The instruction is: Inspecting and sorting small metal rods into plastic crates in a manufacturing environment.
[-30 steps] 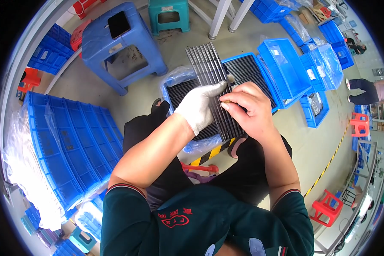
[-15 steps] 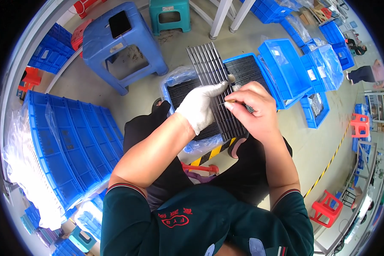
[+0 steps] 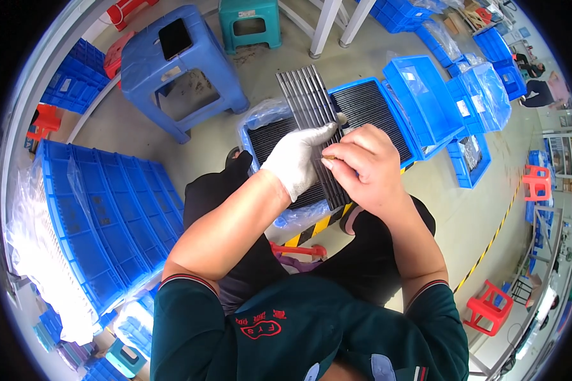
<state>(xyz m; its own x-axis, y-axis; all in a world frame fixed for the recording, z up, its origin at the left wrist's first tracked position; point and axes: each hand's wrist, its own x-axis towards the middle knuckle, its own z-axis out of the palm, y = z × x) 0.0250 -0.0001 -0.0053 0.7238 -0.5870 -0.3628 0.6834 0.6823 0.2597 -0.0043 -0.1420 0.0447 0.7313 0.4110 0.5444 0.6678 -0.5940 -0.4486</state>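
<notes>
Gloved left hand [image 3: 297, 166] grips the slotted dark tray [image 3: 313, 120], fingers clamped across it. Bare right hand [image 3: 367, 166], beside it on the tray, pinches a small part, fingertips together.

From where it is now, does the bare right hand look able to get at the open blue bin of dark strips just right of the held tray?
Probably yes. The right hand sits beside the blue bin, with nothing between, though its fingers are pinched on the ribbed tray.
</notes>
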